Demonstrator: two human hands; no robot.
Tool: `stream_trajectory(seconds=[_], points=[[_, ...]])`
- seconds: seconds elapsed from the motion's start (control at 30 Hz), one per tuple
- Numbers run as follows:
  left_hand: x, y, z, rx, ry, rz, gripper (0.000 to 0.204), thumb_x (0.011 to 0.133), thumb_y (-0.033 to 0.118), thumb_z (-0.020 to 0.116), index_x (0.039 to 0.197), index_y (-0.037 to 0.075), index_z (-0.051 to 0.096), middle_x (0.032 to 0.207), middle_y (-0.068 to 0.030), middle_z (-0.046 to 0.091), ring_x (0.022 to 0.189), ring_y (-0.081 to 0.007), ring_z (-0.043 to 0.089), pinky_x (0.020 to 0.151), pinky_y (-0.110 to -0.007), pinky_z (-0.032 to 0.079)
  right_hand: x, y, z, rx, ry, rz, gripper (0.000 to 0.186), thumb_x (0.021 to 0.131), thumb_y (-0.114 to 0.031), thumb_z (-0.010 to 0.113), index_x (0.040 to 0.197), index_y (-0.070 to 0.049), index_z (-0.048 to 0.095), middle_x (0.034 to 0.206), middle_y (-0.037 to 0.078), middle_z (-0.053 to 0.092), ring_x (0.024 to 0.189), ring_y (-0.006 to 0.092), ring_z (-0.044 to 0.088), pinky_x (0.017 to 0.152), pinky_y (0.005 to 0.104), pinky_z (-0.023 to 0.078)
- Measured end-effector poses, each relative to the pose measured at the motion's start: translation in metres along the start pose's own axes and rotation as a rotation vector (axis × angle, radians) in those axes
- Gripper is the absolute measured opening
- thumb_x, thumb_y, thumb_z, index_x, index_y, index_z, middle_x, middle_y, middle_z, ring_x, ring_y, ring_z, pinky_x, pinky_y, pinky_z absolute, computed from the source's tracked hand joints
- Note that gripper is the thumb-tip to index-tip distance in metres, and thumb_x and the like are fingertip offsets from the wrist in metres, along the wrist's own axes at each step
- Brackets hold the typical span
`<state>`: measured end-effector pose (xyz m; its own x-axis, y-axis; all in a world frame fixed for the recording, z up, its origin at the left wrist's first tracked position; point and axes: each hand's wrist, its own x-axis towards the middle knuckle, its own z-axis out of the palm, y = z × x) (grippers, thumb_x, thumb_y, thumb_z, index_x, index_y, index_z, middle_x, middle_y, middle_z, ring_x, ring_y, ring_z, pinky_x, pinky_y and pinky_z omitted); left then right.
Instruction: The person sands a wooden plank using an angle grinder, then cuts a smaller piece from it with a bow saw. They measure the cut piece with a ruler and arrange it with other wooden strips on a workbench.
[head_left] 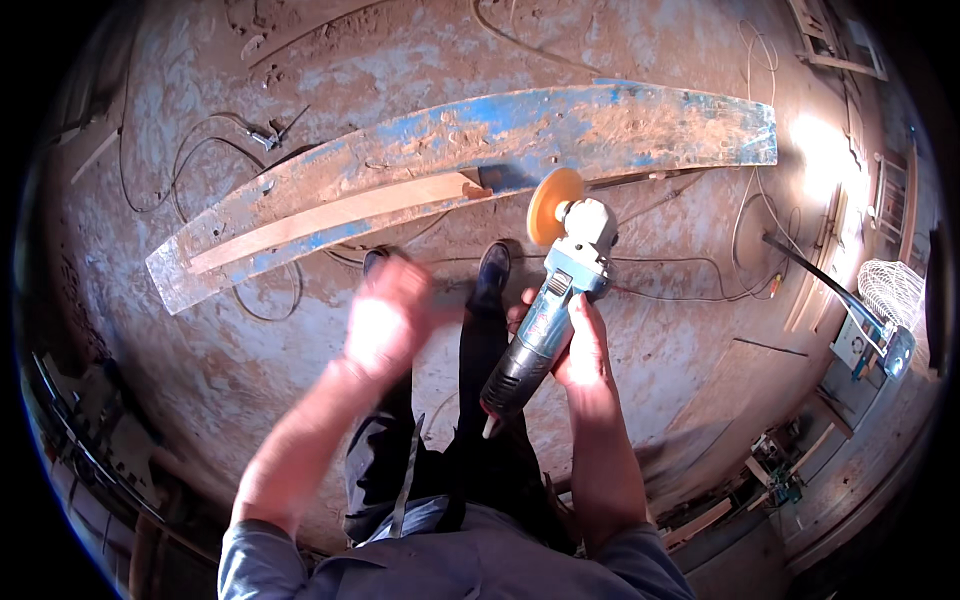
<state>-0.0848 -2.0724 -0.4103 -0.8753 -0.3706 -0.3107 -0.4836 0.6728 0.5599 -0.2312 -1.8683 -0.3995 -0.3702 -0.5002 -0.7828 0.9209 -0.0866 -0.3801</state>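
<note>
while the right hand [580, 345] is wrapped around the body of a blue-grey angle grinder [550, 310], its orange sanding disc [553, 205] sits just in front of a long plank [470, 160] with worn blue paint, lying on the dusty floor [250, 350]. the left hand [385, 315] is blurred, held in the air left of the grinder, touching nothing; whether it is open or closed cannot be told. two dark shoes [492, 268] stand just behind the plank. cables [690, 270] trail across the floor.
</note>
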Motion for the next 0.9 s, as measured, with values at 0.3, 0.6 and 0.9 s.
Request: stream_trajectory(seconds=[0.3, 0.6, 0.9], points=[[0.054, -0.133, -0.037, 0.26, 0.072, 0.238, 0.064, 0.075, 0.017, 0.075, 0.133, 0.007, 0.052, 0.117, -0.0142, 0.058, 0.107, -0.034, 0.055, 0.093, -0.043, 0.046, -0.002, 0.012, -0.008, -0.366, 0.129, -0.136, 0.038, 0.085, -0.015, 0.069, 0.116, 0.002, 0.056, 0.095, 0.012, 0.065, 0.078, 0.0214, 0.067, 0.069, 0.0355, 0.056], [0.049, -0.115, -0.036, 0.287, -0.109, 0.04, 0.063, 0.08, 0.034, 0.073, 0.133, 0.008, 0.052, 0.104, -0.0116, 0.06, 0.096, -0.0305, 0.064, 0.077, -0.041, 0.055, 0.002, 0.015, 0.0, -0.657, 0.214, -0.174, 0.03, 0.08, -0.006, 0.071, 0.108, 0.001, 0.064, 0.097, 0.007, 0.069, 0.082, 0.0138, 0.065, 0.077, 0.0312, 0.052], [0.045, -0.126, -0.021, 0.392, -0.084, 0.071, 0.061, 0.078, 0.023, 0.075, 0.131, 0.006, 0.048, 0.104, -0.0116, 0.058, 0.098, -0.0293, 0.062, 0.08, -0.04, 0.055, 0.02, 0.015, 0.018, -0.89, 0.151, -0.268, 0.03, 0.08, -0.008, 0.074, 0.107, 0.0, 0.065, 0.097, 0.007, 0.069, 0.088, 0.0151, 0.064, 0.081, 0.0322, 0.051]])
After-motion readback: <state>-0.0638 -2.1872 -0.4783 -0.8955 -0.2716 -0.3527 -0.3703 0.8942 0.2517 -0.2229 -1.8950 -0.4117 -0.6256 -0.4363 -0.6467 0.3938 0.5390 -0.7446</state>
